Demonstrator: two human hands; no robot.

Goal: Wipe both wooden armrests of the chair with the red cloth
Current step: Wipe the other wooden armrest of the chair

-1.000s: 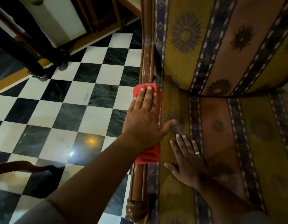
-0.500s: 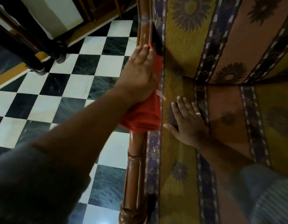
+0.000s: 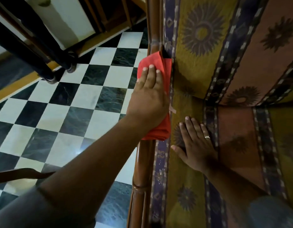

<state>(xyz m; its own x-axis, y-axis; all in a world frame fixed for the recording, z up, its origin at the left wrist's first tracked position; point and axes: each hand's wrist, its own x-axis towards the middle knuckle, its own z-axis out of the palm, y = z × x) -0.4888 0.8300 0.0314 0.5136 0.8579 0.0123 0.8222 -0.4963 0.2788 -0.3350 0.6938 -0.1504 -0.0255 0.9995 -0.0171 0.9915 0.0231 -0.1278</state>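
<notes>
The left hand (image 3: 149,99) lies palm-down at the centre of the frame, pressing the folded red cloth (image 3: 156,96) onto the polished brown wooden armrest (image 3: 145,162). Its 4 fingers (image 3: 149,74) are stretched flat and close together on top of the fabric, pointing toward the top of the frame; the thumb is hidden on the far side, so whether it hooks around the rail cannot be told. The cloth is draped over the rail, showing above the fingertips and bunching out below the wrist, with its right edge against the upholstery.

The right hand (image 3: 196,145) rests flat and empty, just right of centre and slightly lower, fingers loosely spread on the chair's seat cushion of mustard, rust and dark blue striped fabric with sunburst motifs (image 3: 188,203). A thin silver ring (image 3: 207,137) sits on 1 finger. The 2 hands are near each other but apart.

The armrest runs almost vertically through the middle of the frame, from the top edge to the bottom edge, with a turned ring in the wood toward the lower part. Right of it, the patterned backrest (image 3: 224,46) fills the upper right. A black-and-white checkered tile floor (image 3: 60,104) covers the left half. Dark furniture legs (image 3: 43,63) stand in the upper left, beside a pale wall panel (image 3: 68,18).
</notes>
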